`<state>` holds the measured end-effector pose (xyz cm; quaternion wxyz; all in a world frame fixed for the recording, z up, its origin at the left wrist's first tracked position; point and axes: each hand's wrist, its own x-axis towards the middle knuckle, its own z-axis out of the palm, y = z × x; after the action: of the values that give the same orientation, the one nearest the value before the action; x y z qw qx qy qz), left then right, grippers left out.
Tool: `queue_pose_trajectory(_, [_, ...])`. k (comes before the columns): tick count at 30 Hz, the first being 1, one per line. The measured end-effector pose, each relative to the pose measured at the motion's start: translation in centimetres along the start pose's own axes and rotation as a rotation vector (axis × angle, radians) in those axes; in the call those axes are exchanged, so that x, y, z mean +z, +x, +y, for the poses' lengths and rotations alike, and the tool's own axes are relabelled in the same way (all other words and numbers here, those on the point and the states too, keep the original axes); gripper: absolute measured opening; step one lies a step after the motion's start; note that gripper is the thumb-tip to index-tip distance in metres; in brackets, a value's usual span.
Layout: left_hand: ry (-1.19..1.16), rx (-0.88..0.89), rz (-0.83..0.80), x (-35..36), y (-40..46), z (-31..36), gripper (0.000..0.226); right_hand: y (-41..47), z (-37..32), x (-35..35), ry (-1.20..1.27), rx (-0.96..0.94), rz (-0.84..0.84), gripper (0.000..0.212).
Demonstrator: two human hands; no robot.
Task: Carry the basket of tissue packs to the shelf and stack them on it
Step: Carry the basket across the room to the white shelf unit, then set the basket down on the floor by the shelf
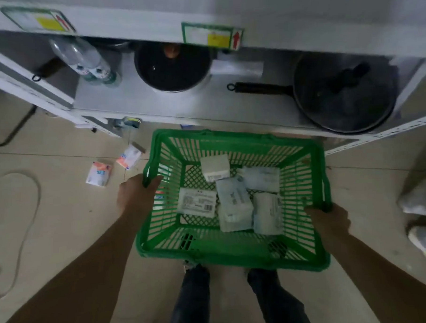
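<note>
Before the shelf, left hand and right hand each clasp opposite rims of the basket between them.

single head cam, wide-angle, looks steeply down from standing height, faces the shelf, basket close at centre, both forearms enter from bottom, floor fills the rest

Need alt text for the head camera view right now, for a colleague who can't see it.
Both hands, left hand and right hand, grip the side rims of a green basket holding several tissue packs, held before a white shelf carrying pans and water bottles. Two more packs lie on the floor.
</note>
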<state>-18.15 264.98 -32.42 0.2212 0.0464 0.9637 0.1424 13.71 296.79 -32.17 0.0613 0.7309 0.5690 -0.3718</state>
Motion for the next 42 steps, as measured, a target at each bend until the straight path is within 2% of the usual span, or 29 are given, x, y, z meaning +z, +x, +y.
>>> queue_pose_trajectory(5, [0.004,0.019,0.042,7.4,4.9,-3.2,0.053,5.0,0.8,6.9,0.029,-0.058,0.018,0.046])
queue_pose_trajectory(11, [-0.02,0.04,0.089,15.1,10.8,-4.8,0.06,12.1,1.2,13.4,0.004,-0.191,-0.046,0.025])
queue_pose_trajectory(16, [-0.081,0.076,0.127,19.8,15.4,-5.8,0.064,17.1,1.1,17.9,0.002,-0.35,0.003,0.02])
queue_pose_trajectory(20, [-0.124,0.122,0.202,22.3,19.4,-5.7,0.06,20.6,0.2,21.1,0.016,-0.416,0.003,0.017])
queue_pose_trajectory(28, [-0.238,0.204,0.219,24.8,23.3,-6.3,0.054,23.4,0.9,24.0,0.074,-0.437,-0.062,0.014])
queue_pose_trajectory(31, [-0.234,0.224,0.223,25.2,24.3,-6.8,0.046,23.8,0.7,24.0,0.026,-0.483,-0.06,0.013])
queue_pose_trajectory(37, [-0.255,0.21,0.237,25.2,23.9,-6.6,0.05,24.0,-1.9,23.4,-0.119,-0.52,-0.064,0.016])
queue_pose_trajectory(40, [-0.205,0.198,0.231,24.6,23.0,-6.0,0.054,24.2,-3.4,22.3,-0.314,-0.456,-0.117,0.031])
queue_pose_trajectory(42, [-0.166,0.221,0.297,24.0,22.7,-5.3,0.052,24.1,-4.7,20.9,-0.536,-0.343,-0.174,0.064])
